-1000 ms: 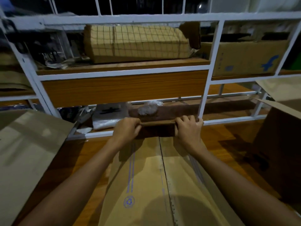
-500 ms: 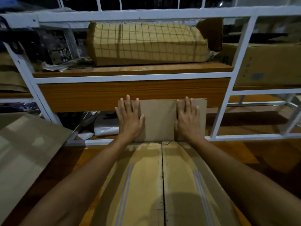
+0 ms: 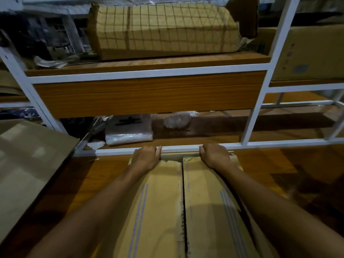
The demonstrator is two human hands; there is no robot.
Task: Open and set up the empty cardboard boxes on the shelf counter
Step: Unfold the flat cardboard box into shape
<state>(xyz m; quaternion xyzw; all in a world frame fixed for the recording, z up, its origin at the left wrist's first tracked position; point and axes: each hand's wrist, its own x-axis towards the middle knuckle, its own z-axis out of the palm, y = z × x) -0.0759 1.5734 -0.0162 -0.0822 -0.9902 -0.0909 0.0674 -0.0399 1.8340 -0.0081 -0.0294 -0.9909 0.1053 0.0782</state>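
An empty cardboard box (image 3: 162, 211) lies on the wooden counter (image 3: 74, 183), its far end just beside the white shelf rail (image 3: 115, 151), two long flaps meeting at a centre seam. It looks light, stiff and easily creased, best taken at flap edges and corners. The left hand (image 3: 146, 158) and right hand (image 3: 216, 155) grip its far edge, fingers curled over. Half a second earlier, flat palms pressed an upright end flap, now folded down.

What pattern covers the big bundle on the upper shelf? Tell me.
The bundle shows dark grid lines on tan; head view.
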